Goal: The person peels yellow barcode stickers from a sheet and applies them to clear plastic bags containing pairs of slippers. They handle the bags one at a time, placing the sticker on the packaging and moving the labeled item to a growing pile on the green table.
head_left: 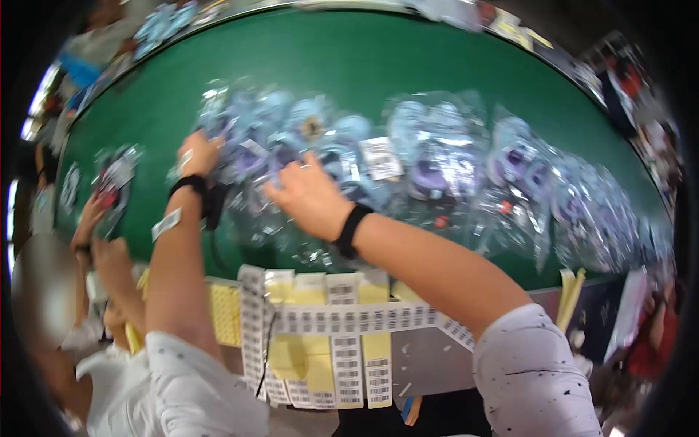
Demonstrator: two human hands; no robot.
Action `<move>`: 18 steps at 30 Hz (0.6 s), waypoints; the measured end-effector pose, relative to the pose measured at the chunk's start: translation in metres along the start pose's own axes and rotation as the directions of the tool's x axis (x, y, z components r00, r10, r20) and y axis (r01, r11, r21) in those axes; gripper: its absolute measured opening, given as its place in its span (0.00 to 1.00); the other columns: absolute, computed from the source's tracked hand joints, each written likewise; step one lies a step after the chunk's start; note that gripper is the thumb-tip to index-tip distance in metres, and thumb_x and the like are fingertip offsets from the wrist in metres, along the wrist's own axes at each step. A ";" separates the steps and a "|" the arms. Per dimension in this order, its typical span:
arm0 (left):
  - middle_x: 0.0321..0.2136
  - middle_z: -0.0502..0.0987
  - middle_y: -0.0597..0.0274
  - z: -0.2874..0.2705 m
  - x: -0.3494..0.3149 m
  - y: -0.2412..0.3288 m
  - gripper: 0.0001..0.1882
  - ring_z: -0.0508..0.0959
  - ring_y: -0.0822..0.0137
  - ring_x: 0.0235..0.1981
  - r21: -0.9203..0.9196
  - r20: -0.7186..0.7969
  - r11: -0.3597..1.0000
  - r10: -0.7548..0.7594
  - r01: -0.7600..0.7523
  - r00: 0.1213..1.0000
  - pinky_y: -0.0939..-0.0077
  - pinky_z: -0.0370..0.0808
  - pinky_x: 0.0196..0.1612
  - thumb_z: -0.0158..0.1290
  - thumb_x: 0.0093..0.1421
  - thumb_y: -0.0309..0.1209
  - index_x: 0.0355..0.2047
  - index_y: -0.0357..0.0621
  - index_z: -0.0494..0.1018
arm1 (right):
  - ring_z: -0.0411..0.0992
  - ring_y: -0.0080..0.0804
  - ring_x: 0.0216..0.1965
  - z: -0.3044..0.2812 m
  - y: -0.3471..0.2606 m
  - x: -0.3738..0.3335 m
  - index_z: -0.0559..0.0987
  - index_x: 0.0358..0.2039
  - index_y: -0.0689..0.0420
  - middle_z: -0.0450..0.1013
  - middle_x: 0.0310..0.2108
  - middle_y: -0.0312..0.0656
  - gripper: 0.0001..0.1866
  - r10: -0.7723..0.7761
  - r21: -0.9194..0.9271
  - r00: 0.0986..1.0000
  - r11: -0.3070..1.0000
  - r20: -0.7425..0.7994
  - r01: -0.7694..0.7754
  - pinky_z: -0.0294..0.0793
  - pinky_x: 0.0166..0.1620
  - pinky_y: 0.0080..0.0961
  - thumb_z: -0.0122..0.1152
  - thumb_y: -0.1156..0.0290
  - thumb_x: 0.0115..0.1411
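Note:
Light blue and purple shoes in clear plastic bags (256, 120) lie bunched on the green work surface in front of me. My left hand (202, 154) is at the near left edge of this bunch, its fingers blurred and partly hidden against the plastic. At the bunch's near right side, my right hand (309, 197) rests on the bags with thumb and fingers apart. Just beyond its fingertips is a bagged shoe with a white label (381, 158). Each wrist wears a black band, and a white sticker (167, 224) is on my left forearm.
More bagged blue and purple shoes (440, 149) run along the right of the green surface (349, 54). Barcode label strips (349, 318) hang at the near edge beside yellow sheets (291, 357). On the left, a co-worker's hand (91, 215) handles another bagged item (116, 178).

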State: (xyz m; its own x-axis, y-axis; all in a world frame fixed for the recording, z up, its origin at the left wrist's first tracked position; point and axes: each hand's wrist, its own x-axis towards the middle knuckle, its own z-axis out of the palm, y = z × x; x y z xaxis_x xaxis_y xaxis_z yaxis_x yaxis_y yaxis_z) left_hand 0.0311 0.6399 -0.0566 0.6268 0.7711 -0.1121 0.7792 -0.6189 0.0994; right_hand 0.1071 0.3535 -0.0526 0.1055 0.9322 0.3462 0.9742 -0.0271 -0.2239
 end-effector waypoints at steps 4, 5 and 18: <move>0.40 0.78 0.39 0.010 0.027 -0.035 0.27 0.76 0.41 0.46 0.077 0.029 0.992 -0.100 0.098 0.995 0.52 0.72 0.48 0.55 0.49 0.51 0.37 0.37 0.78 | 0.71 0.32 0.36 -0.010 0.012 -0.007 0.78 0.33 0.46 0.71 0.26 0.33 0.07 -0.046 -0.043 0.999 0.998 0.018 0.046 0.64 0.48 0.41 0.56 0.71 0.53; 0.39 0.78 0.38 0.014 0.029 -0.024 0.27 0.75 0.42 0.48 0.170 0.029 0.982 -0.087 0.081 0.996 0.53 0.71 0.49 0.56 0.48 0.50 0.36 0.37 0.78 | 0.71 0.30 0.36 -0.014 0.022 -0.016 0.79 0.32 0.45 0.71 0.25 0.31 0.06 -0.045 -0.066 0.998 0.997 0.044 0.048 0.64 0.48 0.41 0.56 0.70 0.53; 0.39 0.77 0.64 -0.069 -0.054 0.026 0.19 0.74 0.75 0.39 -0.796 0.322 0.549 0.030 0.254 0.946 0.83 0.72 0.40 0.50 0.64 0.31 0.52 0.33 0.71 | 0.70 0.27 0.38 -0.102 0.158 -0.150 0.77 0.37 0.36 0.69 0.27 0.27 0.11 -0.092 -0.192 0.992 0.976 0.086 0.107 0.63 0.47 0.38 0.55 0.68 0.55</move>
State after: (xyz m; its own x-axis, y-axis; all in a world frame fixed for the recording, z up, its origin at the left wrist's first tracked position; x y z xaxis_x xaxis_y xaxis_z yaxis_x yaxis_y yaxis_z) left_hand 0.0165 0.5927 0.0205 0.6189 0.6626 -0.4218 0.5810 -0.0249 0.8135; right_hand 0.2659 0.1728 -0.0465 -0.0019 0.9585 0.2852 1.0000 0.0039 -0.0065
